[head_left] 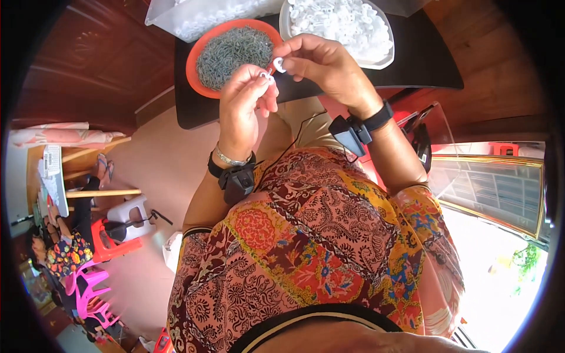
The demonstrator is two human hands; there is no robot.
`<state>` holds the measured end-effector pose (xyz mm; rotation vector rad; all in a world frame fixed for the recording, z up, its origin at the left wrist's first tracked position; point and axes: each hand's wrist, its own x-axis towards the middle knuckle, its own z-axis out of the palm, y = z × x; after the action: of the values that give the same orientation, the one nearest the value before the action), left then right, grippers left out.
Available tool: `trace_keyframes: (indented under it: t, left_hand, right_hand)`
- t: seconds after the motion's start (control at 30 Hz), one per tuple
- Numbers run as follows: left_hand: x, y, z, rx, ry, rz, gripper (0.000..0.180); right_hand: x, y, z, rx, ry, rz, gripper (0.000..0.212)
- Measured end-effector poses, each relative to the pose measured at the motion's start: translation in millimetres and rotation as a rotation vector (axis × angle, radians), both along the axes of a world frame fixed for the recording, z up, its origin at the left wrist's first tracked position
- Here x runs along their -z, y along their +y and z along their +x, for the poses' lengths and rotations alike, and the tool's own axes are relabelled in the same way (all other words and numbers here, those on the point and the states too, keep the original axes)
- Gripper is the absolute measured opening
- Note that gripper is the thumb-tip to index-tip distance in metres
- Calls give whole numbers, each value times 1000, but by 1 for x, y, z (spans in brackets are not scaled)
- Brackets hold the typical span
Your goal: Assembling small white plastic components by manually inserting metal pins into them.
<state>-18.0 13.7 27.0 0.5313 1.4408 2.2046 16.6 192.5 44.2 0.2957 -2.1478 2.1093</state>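
Between the thumb and fingertips of my left hand (242, 97) is a small white plastic clip (268, 76), with what looks like a thin nail at its top. My right hand (329, 67) pinches a curved, C-shaped white cable clip (279, 65) just above and to the right of it. Both hands are raised close together in front of the near side of an orange-red bowl (203, 87). Small grey nails (232, 57) fill that bowl. At the upper right, a white tub (376, 65) is heaped with white plastic clips (341, 26).
A dark table (191, 112) carries the bowl and tubs. Another clear-white bin (165, 17) stands at the upper left. Black devices (238, 182) are strapped to both wrists, with a thin black cable (300, 126) hanging between. Pink and red plastic stools (94, 288) stand at left.
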Motion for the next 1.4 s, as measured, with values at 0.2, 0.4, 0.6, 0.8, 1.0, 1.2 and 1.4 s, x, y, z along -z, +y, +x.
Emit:
trace_keyframes:
  t: [0.2, 0.4, 0.6, 0.8, 1.0, 1.2, 1.4]
  left_hand:
    - [7, 1, 3, -37, 31, -22, 17]
    - [9, -5, 4, -51, 37, -60, 14]
    - [9, -8, 5, -72, 51, -104, 15]
    - [10, -11, 5, -98, 69, -168, 14]
    - [11, -10, 6, -118, 13, -132, 11]
    - [13, -7, 8, -120, -46, -24, 11]
    - [11, -11, 8, -108, 30, -105, 14]
  right_hand:
    - [11, -2, 4, -66, -97, -217, 22]
    - [16, -5, 1, -119, -198, -402, 21]
    - [12, -14, 2, -49, -123, -219, 20]
    - [11, -20, 5, 24, 14, 6, 18]
    - [18, -29, 6, 81, 110, 128, 22]
    - [24, -39, 14, 169, 226, 284, 32]
    - [31, -38, 14, 173, 244, 235, 34]
